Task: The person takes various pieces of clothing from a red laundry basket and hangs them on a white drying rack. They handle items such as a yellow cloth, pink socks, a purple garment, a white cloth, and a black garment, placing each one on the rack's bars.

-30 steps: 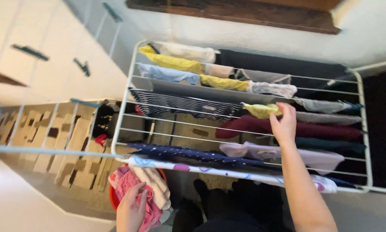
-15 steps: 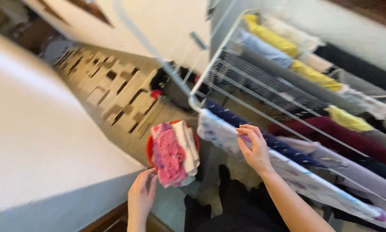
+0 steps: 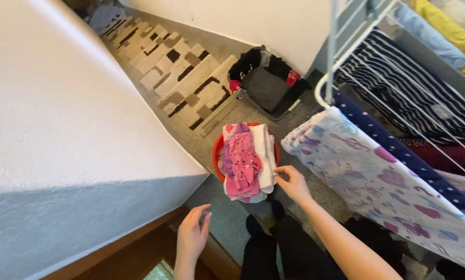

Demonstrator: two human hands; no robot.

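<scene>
My right hand [image 3: 293, 182] rested at the edge of the laundry pile [image 3: 247, 162], fingers loosely curled against the white cloth [image 3: 266, 155] on its near side, touching it but not closed around anything that I could make out; my left hand [image 3: 192, 236] hung open and empty below and to the left, well apart from the pile. The pile sat heaped over a red basin [image 3: 217, 153] on the speckled floor [image 3: 219, 199], a pink lacy garment [image 3: 241, 162] draped on top and spilling past the rim. From that position I judged the main risk was a one-sided tug: pulling the white cloth alone could have dragged the pink piece off with it and dropped it onto the floor, or tipped the light basin, since the heap overhung it. The drying rack [image 3: 332, 62] stood just to the right, its lowest rail carrying a white sheet with purple prints [image 3: 377, 181] that hung near my forearm; a careless lift could have snagged it and slid it off. A dark basket [image 3: 267, 89] of clothes sat behind, near the patterned carpeted stairs [image 3: 183, 78].
</scene>
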